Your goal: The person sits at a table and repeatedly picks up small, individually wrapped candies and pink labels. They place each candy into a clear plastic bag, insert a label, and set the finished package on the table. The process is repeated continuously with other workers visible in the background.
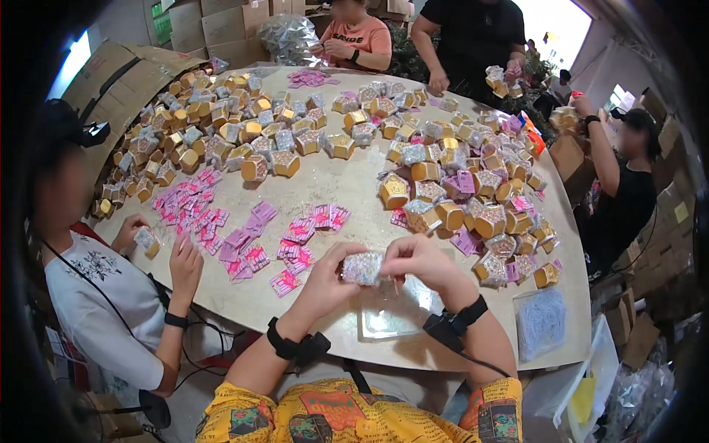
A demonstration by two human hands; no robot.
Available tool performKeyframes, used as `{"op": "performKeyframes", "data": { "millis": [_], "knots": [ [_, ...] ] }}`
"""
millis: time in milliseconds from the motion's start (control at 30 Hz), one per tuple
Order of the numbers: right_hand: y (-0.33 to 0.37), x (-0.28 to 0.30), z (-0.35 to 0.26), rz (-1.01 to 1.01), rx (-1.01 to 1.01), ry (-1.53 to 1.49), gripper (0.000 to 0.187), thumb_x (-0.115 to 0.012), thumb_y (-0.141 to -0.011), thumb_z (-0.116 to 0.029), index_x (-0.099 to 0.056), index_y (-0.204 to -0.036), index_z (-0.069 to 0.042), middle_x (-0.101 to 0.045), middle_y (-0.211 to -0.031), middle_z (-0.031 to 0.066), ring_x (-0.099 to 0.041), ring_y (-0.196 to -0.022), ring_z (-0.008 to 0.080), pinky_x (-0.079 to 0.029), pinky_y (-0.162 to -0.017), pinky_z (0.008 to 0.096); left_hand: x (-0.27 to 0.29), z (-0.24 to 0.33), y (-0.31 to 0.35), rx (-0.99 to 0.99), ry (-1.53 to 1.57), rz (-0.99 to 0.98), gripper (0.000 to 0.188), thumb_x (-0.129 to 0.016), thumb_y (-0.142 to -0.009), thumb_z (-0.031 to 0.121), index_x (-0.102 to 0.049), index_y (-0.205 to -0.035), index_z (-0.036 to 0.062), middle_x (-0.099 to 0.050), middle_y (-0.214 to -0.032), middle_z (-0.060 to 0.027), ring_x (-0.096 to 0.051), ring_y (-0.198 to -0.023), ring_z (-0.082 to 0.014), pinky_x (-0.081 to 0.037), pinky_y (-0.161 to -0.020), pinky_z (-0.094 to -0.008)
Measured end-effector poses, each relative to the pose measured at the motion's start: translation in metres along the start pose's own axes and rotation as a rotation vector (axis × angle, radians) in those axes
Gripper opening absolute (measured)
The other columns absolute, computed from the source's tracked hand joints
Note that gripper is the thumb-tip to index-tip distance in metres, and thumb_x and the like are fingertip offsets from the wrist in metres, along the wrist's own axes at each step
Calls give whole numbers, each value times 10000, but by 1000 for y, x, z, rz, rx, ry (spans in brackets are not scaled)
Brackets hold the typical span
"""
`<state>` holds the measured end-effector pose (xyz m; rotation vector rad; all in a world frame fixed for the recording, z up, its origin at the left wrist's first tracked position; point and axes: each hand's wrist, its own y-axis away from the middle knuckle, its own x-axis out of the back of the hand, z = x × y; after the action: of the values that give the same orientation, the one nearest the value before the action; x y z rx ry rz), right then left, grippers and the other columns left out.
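Note:
Over the near edge of the table, my left hand [329, 277] is closed round a small glittery white block [362, 269], its fingers and thumb on the block's sides. My right hand [425, 264] is pinched against the block's right end, where a thin strand seems to hang down; what exactly its fingertips grip is too small to make out. Just below both hands lies a stack of flat clear plastic bags [384, 325]. Closest on the left are loose pink printed cards [286, 282]. To the right sits a bundle of pale bluish thread [540, 323] in a clear bag.
Many gold-and-glitter blocks [426, 171] in clear wrap cover the far and right table. A pile of pink cards [188, 201] lies left. A person in white [103, 288] works at my left; others stand across the table. Cardboard boxes [635, 325] stand at right.

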<state>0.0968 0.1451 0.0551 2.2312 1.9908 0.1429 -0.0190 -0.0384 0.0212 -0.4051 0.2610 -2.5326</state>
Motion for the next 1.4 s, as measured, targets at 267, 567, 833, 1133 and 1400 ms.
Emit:
{"op": "performKeyframes", "data": {
  "millis": [267,567,833,1133,1400],
  "knots": [
    [3,-5,4,-35,78,-192,125,-691,-835,-118,-657,-796,-4,-631,-662,41,-580,-568,92,-451,-533,215,6,1,4,40,104,-14,507,-742,-674,-3,-553,-1143,29,-581,-1084,-65,-584,-1024,-157,-476,-882,-293],
    [-1,-8,9,32,53,41,151,-724,-792,-135,-647,-743,-14,-626,-643,39,-528,-527,86,-395,-493,209,8,5,5,24,-76,-59,545,-766,-669,-1,-553,-1167,59,-581,-1099,-40,-578,-1027,-152,-481,-876,-302],
    [-13,36,-30,348,138,446,187,-703,-804,-186,-638,-716,-35,-573,-608,1,-517,-517,73,-387,-450,240,18,11,8,118,-153,9,701,-816,-624,106,-520,-1258,73,-510,-1224,-113,-497,-1158,-266,-452,-926,-372],
    [19,105,-66,876,374,1183,314,-722,-774,-202,-653,-1014,-11,-622,-981,178,-633,-830,289,-492,-746,370,93,-23,47,193,-758,-40,616,-776,-651,181,-556,-1204,24,-538,-1118,-168,-495,-1079,-339,-414,-935,-389],
    [40,-13,52,260,46,1120,208,-701,-719,-65,-639,-906,0,-593,-881,158,-612,-818,339,-499,-705,391,88,-41,56,109,-840,55,515,-733,-682,106,-564,-1158,0,-546,-1023,-151,-521,-994,-326,-430,-867,-379]
  ]
}}
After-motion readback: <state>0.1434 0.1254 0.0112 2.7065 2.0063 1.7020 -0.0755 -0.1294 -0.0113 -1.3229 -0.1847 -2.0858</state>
